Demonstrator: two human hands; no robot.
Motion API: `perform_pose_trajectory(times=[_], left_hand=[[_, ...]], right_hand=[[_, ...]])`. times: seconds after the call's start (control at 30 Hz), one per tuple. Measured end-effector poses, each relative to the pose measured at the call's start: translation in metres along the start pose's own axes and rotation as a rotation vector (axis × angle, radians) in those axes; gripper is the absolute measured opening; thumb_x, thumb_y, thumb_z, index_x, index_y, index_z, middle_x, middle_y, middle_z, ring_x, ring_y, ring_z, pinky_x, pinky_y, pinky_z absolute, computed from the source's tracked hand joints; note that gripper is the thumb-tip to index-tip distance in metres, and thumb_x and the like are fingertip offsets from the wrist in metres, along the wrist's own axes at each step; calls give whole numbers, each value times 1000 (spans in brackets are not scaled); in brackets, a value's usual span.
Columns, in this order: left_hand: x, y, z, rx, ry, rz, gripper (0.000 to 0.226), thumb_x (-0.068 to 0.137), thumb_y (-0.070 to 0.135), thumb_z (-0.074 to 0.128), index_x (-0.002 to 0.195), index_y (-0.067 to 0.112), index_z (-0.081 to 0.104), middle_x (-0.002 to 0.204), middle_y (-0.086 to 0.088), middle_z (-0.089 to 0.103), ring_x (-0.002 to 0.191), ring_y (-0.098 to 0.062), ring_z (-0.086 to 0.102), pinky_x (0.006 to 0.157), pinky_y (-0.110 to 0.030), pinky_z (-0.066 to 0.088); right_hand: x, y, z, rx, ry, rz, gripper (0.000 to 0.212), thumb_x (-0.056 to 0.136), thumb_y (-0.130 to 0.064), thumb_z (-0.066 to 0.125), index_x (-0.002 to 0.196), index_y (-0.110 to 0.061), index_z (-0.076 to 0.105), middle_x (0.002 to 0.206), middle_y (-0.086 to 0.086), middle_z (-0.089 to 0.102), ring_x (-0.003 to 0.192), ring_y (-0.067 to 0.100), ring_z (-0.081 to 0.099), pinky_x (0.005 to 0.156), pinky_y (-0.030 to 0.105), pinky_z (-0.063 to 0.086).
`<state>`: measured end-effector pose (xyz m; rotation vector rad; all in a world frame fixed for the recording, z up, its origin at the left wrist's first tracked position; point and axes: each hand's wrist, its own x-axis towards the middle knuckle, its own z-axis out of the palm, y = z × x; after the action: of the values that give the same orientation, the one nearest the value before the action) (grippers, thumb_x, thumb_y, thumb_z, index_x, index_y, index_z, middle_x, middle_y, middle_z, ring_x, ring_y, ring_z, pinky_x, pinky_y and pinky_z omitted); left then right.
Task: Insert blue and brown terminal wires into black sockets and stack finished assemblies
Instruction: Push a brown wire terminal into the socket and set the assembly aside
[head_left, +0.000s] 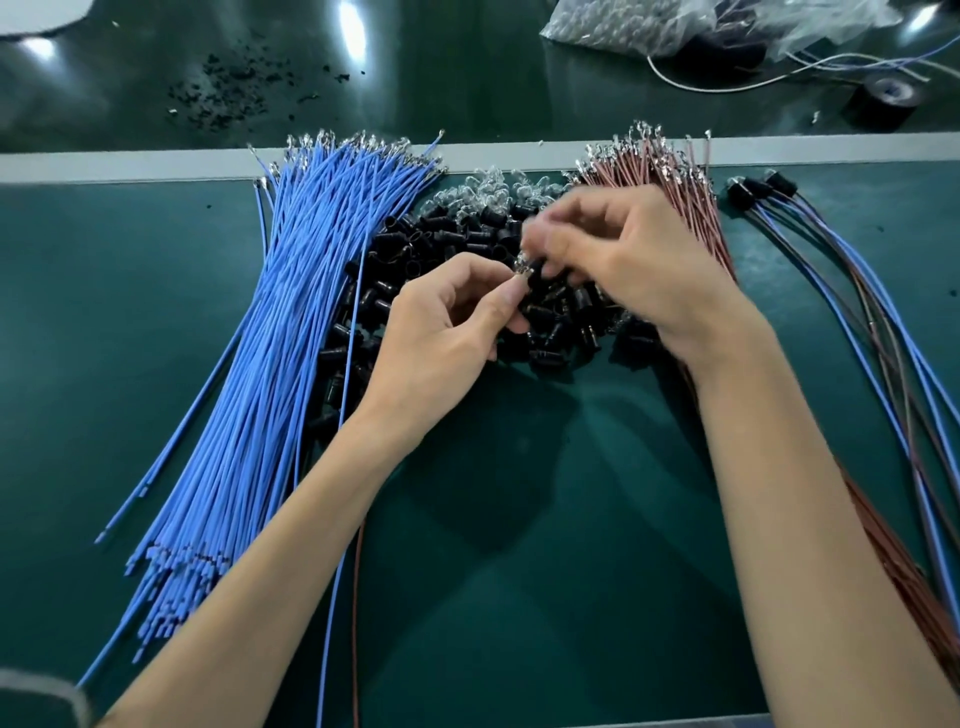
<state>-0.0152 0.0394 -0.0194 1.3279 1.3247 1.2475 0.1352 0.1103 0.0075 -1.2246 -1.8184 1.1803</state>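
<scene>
Landmark: the socket pile (447, 234), heaped in the middle of the green table (519, 493).
Left hand (447, 322): just in front of the pile, thumb and forefinger pinching a shiny wire terminal (521, 270).
Right hand (623, 260): over the pile's right side and blurred, fingers curled round the held socket (535, 275). The two hands meet there.
Loose leads: one blue lead (337, 519) and one brown lead (356, 597) trail from the pile towards the near edge. I cannot tell whether they reach the held socket.
Blue wires (291, 312): a thick fan left of the pile.
Brown wires (670, 176): a bundle right of the pile, partly under the right hand.
Finished assemblies (831, 270): a few, farther right of the pile, beyond the brown wires.
Progress: it looks early. Only a handful are stacked and large stocks remain. This piece seems to be mid-insertion and still has to be laid on the stack.
</scene>
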Motion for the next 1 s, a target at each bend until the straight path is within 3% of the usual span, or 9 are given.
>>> perform_pose_trajectory(times=[0.1,0.2,0.3,0.47,0.57,0.77,0.9,1.0], left_hand=[[-1,1,1,-44,2,-18,13,95,18,59,83,19,65,65,5,66,50,-1,51,49,-9,37],[-2,0,2,-52,-12,-20,14,95,16,58,83,19,65,67,5,67,51,-5,54,50,-10,38],[-3,0,2,-58,-22,-14,17,97,17,55,83,20,64,70,6,68,54,-8,58,48,-14,39],[-5,0,5,-104,-49,2,17,97,14,54,84,17,63,69,7,66,55,-7,61,50,-17,45],[-5,-1,6,-95,-22,-1,15,96,14,56,83,17,63,64,9,64,50,-5,56,48,-15,42],[-3,-2,5,-73,52,12,13,92,15,62,80,18,65,58,11,60,46,-6,42,47,-17,35],[-2,-3,4,-32,63,26,12,91,18,64,79,19,66,59,12,61,48,-7,43,50,-22,35],[-2,-4,5,-19,66,30,11,90,19,65,79,21,67,58,12,61,48,-6,44,50,-22,36]], right_hand=[[34,4,-5,-321,221,88,12,88,-31,68,83,-21,71,77,-4,68,72,5,61,73,21,46],[54,12,1,-634,178,274,15,86,-31,69,99,-23,73,105,5,69,99,21,63,87,28,48],[57,12,6,-730,183,319,14,85,-23,68,99,-23,72,113,9,66,107,30,61,84,33,46],[53,10,5,-753,152,317,17,84,-19,62,99,-18,70,110,11,65,98,29,59,82,31,45],[51,10,5,-818,124,284,18,87,-19,61,102,-14,68,111,13,64,103,32,60,84,34,46],[43,13,4,-797,62,192,27,92,-36,64,106,-13,63,120,10,57,109,29,56,90,39,43],[38,13,2,-655,234,110,23,93,-30,63,106,-13,53,104,8,65,92,24,61,80,36,47],[30,10,-1,-408,367,45,10,95,-20,59,101,-13,54,92,7,68,77,19,70,76,38,56]])
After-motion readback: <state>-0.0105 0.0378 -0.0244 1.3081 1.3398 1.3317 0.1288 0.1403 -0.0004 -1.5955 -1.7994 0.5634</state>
